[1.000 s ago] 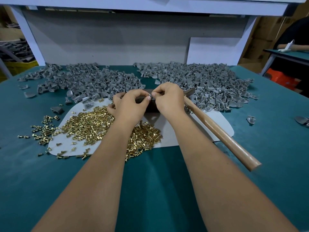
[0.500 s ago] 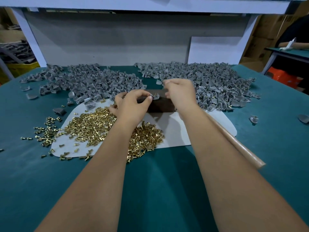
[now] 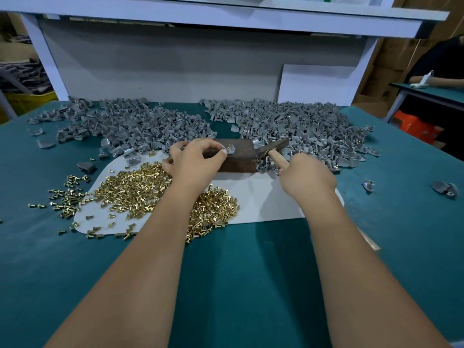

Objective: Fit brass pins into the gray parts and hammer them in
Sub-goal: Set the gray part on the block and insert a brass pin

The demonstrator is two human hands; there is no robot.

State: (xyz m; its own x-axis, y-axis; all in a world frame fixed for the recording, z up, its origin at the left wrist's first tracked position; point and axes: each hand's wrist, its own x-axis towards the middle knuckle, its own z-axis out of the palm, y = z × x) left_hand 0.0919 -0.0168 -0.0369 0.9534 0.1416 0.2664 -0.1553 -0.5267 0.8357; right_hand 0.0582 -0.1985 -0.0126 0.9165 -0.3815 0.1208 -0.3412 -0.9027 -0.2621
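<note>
A dark rusty metal block (image 3: 238, 159) stands on a white mat (image 3: 263, 202). On its top lies a small gray part (image 3: 229, 148) with a brass pin standing in it. My left hand (image 3: 195, 162) pinches that part at the block's left end. Just right of the block, my right hand (image 3: 306, 175) grips the wooden handle of a hammer (image 3: 275, 153); its head lies at the block's right edge. A heap of loose brass pins (image 3: 140, 189) covers the mat's left side under my left forearm.
Two big piles of gray parts spread across the back of the green table, one at the left (image 3: 130, 126) and one at the right (image 3: 301, 126). Stray gray parts (image 3: 444, 188) lie at the right. A white shelf frame (image 3: 175, 66) stands behind. Another person sits at far right.
My right hand left the gray part on the block, moved right and took hold of the hammer handle. My left hand stays pinching the part.
</note>
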